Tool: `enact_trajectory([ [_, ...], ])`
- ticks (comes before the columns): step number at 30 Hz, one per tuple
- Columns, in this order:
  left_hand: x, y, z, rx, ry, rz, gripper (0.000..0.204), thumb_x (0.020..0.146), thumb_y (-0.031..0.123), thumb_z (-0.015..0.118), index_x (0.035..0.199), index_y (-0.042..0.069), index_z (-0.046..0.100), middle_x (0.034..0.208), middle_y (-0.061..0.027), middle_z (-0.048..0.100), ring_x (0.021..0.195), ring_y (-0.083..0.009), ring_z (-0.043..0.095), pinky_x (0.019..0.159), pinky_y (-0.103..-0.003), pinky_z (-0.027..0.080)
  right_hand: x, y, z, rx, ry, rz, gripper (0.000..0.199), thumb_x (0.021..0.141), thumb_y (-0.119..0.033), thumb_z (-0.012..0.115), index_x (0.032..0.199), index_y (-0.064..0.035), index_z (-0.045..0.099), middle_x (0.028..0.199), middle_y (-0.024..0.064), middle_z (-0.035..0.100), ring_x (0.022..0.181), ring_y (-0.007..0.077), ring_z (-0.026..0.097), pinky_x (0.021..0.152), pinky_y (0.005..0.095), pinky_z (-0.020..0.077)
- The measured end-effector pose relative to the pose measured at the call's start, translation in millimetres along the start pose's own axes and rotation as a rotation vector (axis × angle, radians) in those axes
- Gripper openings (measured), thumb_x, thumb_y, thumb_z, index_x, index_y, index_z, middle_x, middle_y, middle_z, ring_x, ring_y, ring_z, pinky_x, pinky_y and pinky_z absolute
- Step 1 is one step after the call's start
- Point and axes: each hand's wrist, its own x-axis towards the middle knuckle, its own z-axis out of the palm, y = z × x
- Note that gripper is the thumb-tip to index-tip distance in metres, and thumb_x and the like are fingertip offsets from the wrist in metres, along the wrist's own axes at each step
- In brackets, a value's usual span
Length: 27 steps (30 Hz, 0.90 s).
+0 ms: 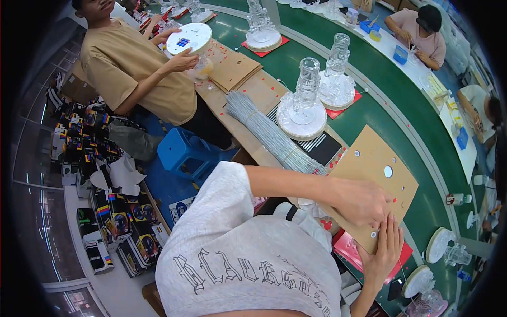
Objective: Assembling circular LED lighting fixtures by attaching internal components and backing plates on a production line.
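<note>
A tan cardboard sheet point(364, 153) with several round holes, some ringed in white, lies tilted on the right of the bench in front of me. My left hand point(364, 203) reaches across it from the left, fingers curled and pressed down on its surface. What those fingers hold, if anything, is hidden. A small red dot shows by the fingertips. My right hand point(381, 252) lies at the sheet's near corner, with fingers stretched out flat over its edge. Beneath that corner is a shiny red packet point(346, 245), partly covered by the sheet.
Left of the sheet lies a bundle of grey wires point(264, 129). Clear ornaments on white round bases point(301, 119) stand on the green conveyor point(369, 113). A cardboard stack point(235, 71) lies farther back. A co-worker point(137, 68) holds a white disc point(189, 38) near a blue stool point(187, 150).
</note>
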Motion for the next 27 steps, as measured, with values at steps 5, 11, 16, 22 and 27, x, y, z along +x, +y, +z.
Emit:
enact_trajectory([
  [5,-72,-52,-64,-0.345,0.399,-0.405,0.015,0.091,0.012,0.063,0.100,0.006,0.074,0.101,-0.0079,0.074,0.097,-0.0239,0.068,0.086,-0.037,0.052,-2,-2,2,-0.003,0.021,0.041,0.078,0.075,-0.039,0.080,0.137,0.0015,0.057,0.143,0.0176,0.056,0.133,0.0347,0.053,0.114,0.0537,0.0356],
  [11,-283,-126,-185,-0.565,1.749,-0.858,0.036,0.103,0.029,0.049,0.123,0.000,0.057,0.116,-0.0166,0.064,0.114,-0.0287,0.062,0.098,-0.042,0.048,-12,1,10,0.013,0.064,0.050,0.081,0.071,-0.039,0.081,0.137,0.0005,0.057,0.143,0.0169,0.056,0.133,0.0351,0.053,0.115,0.0551,0.0343],
  [16,-386,-148,-204,-0.882,1.818,-1.008,0.063,0.096,0.027,0.059,0.150,0.007,0.034,0.160,-0.0178,0.027,0.146,-0.0340,0.033,0.115,-0.052,0.033,-9,2,8,0.089,0.104,0.062,0.083,0.065,-0.023,0.085,0.139,-0.0002,0.056,0.144,0.0161,0.056,0.134,0.0336,0.052,0.116,0.0549,0.0335],
  [22,-375,-158,-208,-1.040,1.875,-0.775,0.103,0.084,0.033,0.076,0.160,0.017,0.008,0.166,-0.0164,0.010,0.151,-0.0388,0.021,0.117,-0.061,0.024,-5,10,13,0.096,0.105,0.073,0.084,0.064,-0.022,0.086,0.139,-0.0015,0.056,0.145,0.0154,0.055,0.135,0.0340,0.051,0.116,0.0544,0.0337],
  [27,-350,-140,-234,-0.890,1.969,-0.459,0.126,0.074,0.042,0.086,0.159,0.018,-0.004,0.165,-0.0149,0.014,0.150,-0.0431,0.021,0.116,-0.068,0.022,-5,12,15,0.116,0.125,0.070,0.084,0.063,-0.021,0.086,0.139,-0.0019,0.056,0.144,0.0152,0.056,0.134,0.0343,0.052,0.116,0.0544,0.0337],
])
